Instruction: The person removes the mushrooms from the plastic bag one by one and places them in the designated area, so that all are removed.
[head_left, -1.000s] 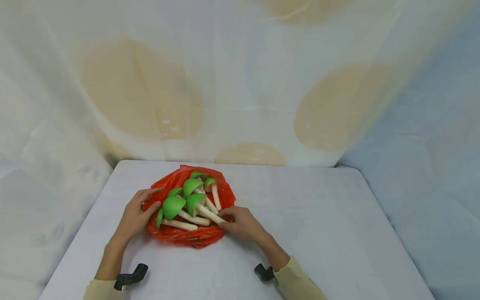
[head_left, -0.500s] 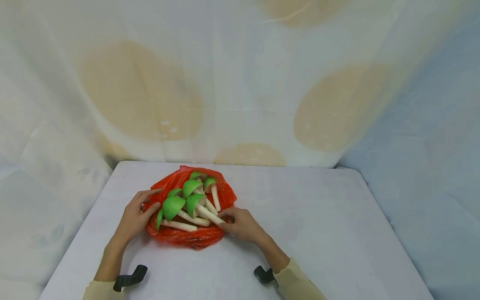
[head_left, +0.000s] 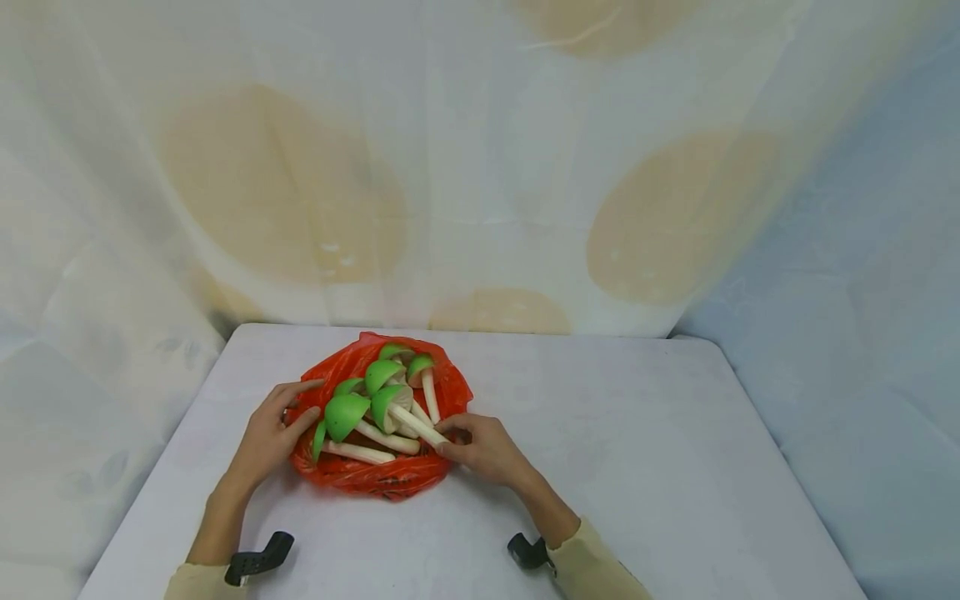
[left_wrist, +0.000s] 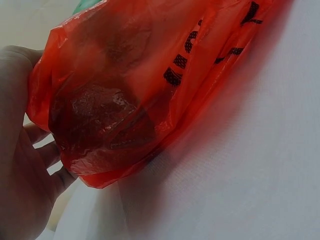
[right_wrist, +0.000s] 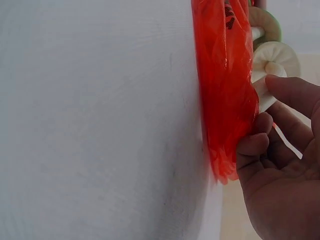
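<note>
An opened-out red plastic bag [head_left: 352, 477] lies toward the left of the table, with several green-capped toy-like mushrooms [head_left: 347, 415] in it. At the bag's left rim, my left hand [head_left: 268, 427] holds the plastic; the left wrist view shows the fingers behind the red bag [left_wrist: 112, 100], their tips hidden. My right hand [head_left: 483, 448] pinches the pale stem [head_left: 420, 427] of the front mushroom at the bag's right side. In the right wrist view the thumb [right_wrist: 287, 90] lies on that stem, while the other fingers curl near the bag's edge.
The white table [head_left: 637, 467] runs out to the right of the bag. A pale curtain with tan patches [head_left: 480, 167] hangs behind the table and down both sides. Each wrist wears a black camera mount [head_left: 261, 558].
The pinched mushroom has shifted very slightly, its stem turning a little to the lower right. Both hands and the bag stay almost in place.
</note>
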